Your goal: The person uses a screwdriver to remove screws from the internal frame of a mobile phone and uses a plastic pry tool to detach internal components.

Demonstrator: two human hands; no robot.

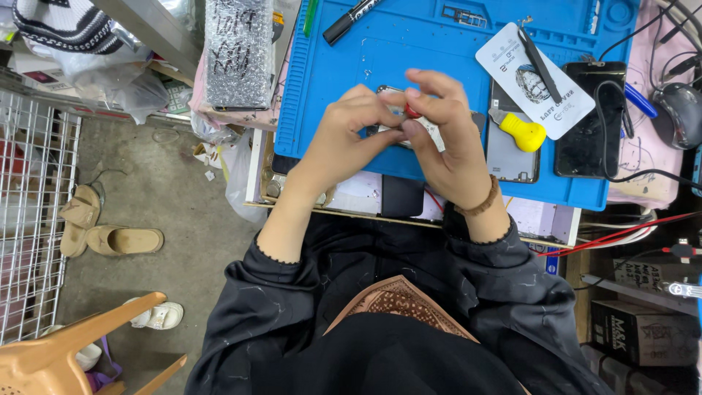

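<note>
Both hands meet over the blue work mat [329, 80]. The left hand [349, 128] and right hand [446, 132] have fingers closed narrow around a small white tube with red cap [420, 121], probably glue. A dark phone [391, 135] lies just below them, mostly hidden.

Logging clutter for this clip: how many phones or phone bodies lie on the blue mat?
3: a black phone at right under a cable, a grey phone back beside it, and one mostly hidden behind the hands. Others may be hidden.
</note>
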